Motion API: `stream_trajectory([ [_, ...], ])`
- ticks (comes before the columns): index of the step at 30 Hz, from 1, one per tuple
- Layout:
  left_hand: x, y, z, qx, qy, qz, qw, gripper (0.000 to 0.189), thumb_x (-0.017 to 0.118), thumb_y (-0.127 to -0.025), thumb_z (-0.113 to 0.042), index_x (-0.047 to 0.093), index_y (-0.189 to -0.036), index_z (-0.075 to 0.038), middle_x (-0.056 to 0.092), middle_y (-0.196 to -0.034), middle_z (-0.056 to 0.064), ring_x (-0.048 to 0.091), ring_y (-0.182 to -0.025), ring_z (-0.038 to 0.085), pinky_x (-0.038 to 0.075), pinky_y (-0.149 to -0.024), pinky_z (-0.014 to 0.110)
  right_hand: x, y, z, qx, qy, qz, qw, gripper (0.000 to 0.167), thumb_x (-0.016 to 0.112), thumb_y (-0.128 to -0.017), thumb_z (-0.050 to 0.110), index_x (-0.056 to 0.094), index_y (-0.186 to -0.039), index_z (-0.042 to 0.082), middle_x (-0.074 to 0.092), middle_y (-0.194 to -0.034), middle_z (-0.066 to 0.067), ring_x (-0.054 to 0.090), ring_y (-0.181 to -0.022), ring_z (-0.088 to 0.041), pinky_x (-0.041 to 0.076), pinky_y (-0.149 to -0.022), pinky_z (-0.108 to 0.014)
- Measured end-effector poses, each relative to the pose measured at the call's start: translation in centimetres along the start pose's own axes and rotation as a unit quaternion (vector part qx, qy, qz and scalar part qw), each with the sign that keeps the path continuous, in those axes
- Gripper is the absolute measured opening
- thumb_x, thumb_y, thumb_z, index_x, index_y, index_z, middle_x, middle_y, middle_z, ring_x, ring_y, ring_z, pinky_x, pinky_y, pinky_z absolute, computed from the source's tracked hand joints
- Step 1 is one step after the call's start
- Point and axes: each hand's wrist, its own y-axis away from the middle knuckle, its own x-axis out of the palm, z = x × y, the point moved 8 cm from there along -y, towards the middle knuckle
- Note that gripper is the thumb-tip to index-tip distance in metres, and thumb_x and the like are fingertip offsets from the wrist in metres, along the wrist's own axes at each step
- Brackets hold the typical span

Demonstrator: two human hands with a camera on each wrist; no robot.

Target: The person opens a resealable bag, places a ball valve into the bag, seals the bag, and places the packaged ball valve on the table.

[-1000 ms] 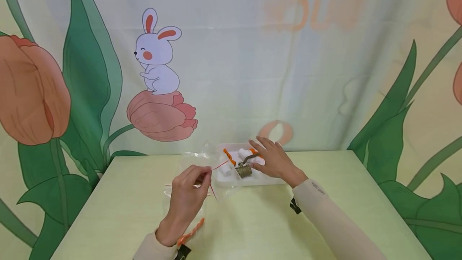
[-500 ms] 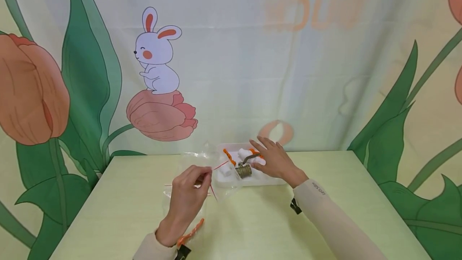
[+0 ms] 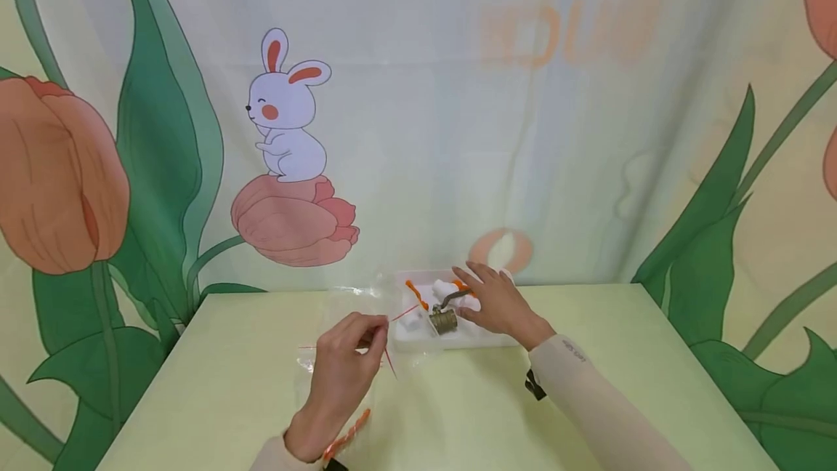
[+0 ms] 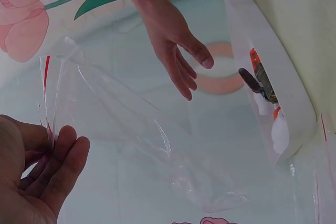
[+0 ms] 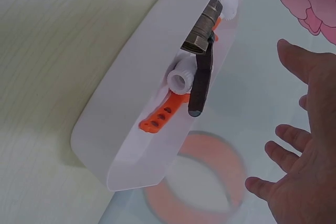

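My left hand (image 3: 346,358) pinches the top edge of a clear zip bag (image 4: 131,114) with a red seal line; in the left wrist view the bag hangs unfolded and nothing shows inside it. My right hand (image 3: 500,304) is spread over the right side of a white tray (image 3: 484,341), fingers apart and holding nothing. Inside the tray lies a brass ball valve (image 5: 205,27) with a dark lever handle (image 5: 201,85). Around it are white plastic fittings (image 5: 182,78) and orange plastic handles (image 5: 165,114). Part of the tray is hidden behind the right hand.
On the table (image 3: 458,413), an orange twisted-looking piece (image 3: 349,433) lies under clear plastic near the left forearm. Another clear bag with a red line (image 4: 324,127) lies near the tray. A printed curtain (image 3: 405,129) hangs directly behind the table.
The head view has tilted up slightly, so everything sits lower in the picture. Both hands keep nearly the same pose, the left still pinching the bag.
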Motion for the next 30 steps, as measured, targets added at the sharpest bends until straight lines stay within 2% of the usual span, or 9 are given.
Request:
stream_trajectory([
  [8,0.1,0.0,-0.2,0.007,0.006,-0.001,1.0,0.021,0.071,-0.074,0.015,0.071,-0.084,-0.004,0.067,-0.073,0.002,0.064,-0.059,0.005,0.052,-0.057,0.01,0.2,0.0,0.1,-0.009,-0.007,-0.013,0.9998,0.075,0.068,-0.091,0.041,0.033,-0.154,0.021,0.035,-0.157,-0.014,0.035,-0.144,-0.034,0.03,-0.114,-0.062],
  [14,-0.2,-0.2,0.0,0.009,0.003,-0.005,0.9999,0.02,0.071,-0.075,0.014,0.072,-0.084,-0.004,0.068,-0.073,0.002,0.064,-0.059,0.006,0.053,-0.058,0.011,0.4,-0.9,-0.3,-0.003,0.001,0.003,1.0,0.075,0.067,-0.092,0.041,0.031,-0.155,0.022,0.034,-0.158,-0.014,0.035,-0.144,-0.035,0.031,-0.114,-0.061],
  [22,-0.4,-0.2,0.4,0.006,-0.005,-0.009,0.9999,0.021,0.072,-0.075,0.014,0.072,-0.085,-0.004,0.068,-0.073,0.002,0.064,-0.06,0.006,0.053,-0.058,0.013,0.7,-2.1,-0.6,-0.012,0.009,0.002,0.9999,0.073,0.068,-0.092,0.037,0.033,-0.154,0.019,0.037,-0.155,-0.018,0.044,-0.137,-0.039,0.038,-0.11,-0.059],
  [30,0.0,0.0,0.1,0.008,0.004,-0.007,0.9999,0.019,0.071,-0.075,0.014,0.072,-0.084,-0.004,0.068,-0.073,0.003,0.064,-0.059,0.006,0.053,-0.057,0.012,1.1,-2.1,-1.6,-0.001,0.012,0.008,0.9999,0.07,0.068,-0.093,0.033,0.036,-0.152,0.015,0.039,-0.153,-0.02,0.045,-0.136,-0.04,0.04,-0.109,-0.057],
])
